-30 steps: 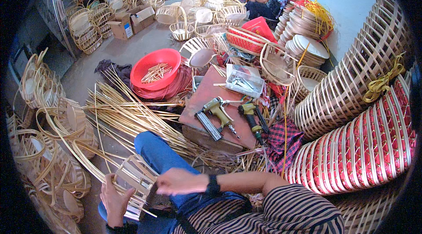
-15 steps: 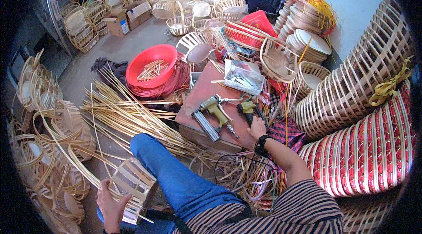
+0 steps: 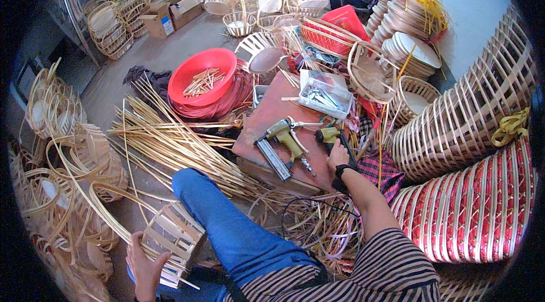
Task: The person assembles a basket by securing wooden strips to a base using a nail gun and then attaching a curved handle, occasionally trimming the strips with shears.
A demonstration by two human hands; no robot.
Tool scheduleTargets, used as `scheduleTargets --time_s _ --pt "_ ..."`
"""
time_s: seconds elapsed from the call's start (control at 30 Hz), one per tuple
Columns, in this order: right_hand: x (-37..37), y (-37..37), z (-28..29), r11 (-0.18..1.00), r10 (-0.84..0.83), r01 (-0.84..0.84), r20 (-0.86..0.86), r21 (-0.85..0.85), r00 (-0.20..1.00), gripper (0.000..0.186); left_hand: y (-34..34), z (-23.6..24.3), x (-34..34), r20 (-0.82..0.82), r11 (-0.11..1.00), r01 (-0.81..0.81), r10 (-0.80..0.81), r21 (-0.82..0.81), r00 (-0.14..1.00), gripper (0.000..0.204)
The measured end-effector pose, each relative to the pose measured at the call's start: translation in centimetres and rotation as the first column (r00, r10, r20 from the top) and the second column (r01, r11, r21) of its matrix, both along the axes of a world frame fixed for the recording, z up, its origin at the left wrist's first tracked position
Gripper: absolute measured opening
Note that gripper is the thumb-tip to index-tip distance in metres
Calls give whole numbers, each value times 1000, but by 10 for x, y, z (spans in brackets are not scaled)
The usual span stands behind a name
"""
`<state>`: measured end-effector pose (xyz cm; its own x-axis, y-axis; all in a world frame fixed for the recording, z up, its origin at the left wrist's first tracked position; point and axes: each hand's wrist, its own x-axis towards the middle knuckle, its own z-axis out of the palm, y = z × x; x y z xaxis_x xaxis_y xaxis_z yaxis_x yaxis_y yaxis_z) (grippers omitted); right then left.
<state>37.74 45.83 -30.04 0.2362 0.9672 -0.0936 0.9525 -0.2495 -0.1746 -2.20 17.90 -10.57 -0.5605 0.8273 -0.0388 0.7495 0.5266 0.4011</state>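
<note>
In the head view we see the dark nail gun (image 3: 326, 135) by the table's (image 3: 256, 126) right edge, directly under the right hand (image 3: 339, 155), the nearer of the two, its long black magazine slanting from far left to near right; the fingers look curled around its handle, though we cannot tell how firmly. The left hand (image 3: 145, 262) grips one slatted basket (image 3: 164, 240), off the table beyond its near left corner. We count two nail guns, the other a silver-magazine nail gun (image 3: 290, 144) near the front edge, and one clear tray (image 3: 325, 109) toward the far right corner.
</note>
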Motion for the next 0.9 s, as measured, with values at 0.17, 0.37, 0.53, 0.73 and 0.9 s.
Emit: scheduleTargets --time_s 0.17,0.37,0.53,0.73,0.9 --pt "10 10 -6 998 49 -53 -90 -38 995 74 3 1 -1 -9 1000 16 -16 -13 1000 62" --pt "15 7 28 996 73 -78 -141 -35 987 76 2 -3 -1 -44 999 30 -31 -10 999 62" --pt "-4 -17 74 933 284 -176 -344 314 895 58 7 -1 -2 -30 998 56 -56 -3 998 60" --pt "-78 -53 151 819 208 -574 -935 6 287 13 9 -4 -8 -45 997 73 -72 12 996 59" --pt "-134 -97 170 551 451 -833 -821 -52 350 18 9 -6 -8 -8 1000 13 -13 2 1000 60"
